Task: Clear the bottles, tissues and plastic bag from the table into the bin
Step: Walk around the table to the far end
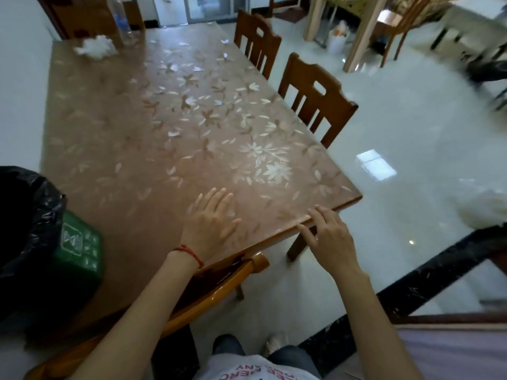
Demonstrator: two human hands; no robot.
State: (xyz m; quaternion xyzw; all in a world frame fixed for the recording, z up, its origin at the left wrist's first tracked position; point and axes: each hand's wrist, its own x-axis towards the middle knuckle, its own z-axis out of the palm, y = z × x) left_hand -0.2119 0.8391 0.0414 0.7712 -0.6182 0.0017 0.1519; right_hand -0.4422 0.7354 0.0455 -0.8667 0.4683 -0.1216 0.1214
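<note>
A brown table (pixel 123 138) with a flower-pattern cover fills the middle of the view. At its far left corner lies a white crumpled heap, tissues or a plastic bag (pixel 96 48), with a clear plastic bottle (pixel 120 20) standing just behind it. A green bin (pixel 68 242) lined with a black bag (pixel 24 215) stands at the near left on the table. My left hand (pixel 211 220) lies flat on the near tabletop, fingers spread, holding nothing. My right hand (pixel 329 237) hovers at the near right table edge with relaxed fingers, empty.
Two wooden chairs (pixel 312 97) stand along the table's right side, and another chair (pixel 219 286) is tucked under the near edge below my arms. Glossy tiled floor (pixel 411 133) spreads to the right. More furniture and a white bucket (pixel 337 37) stand at the back right.
</note>
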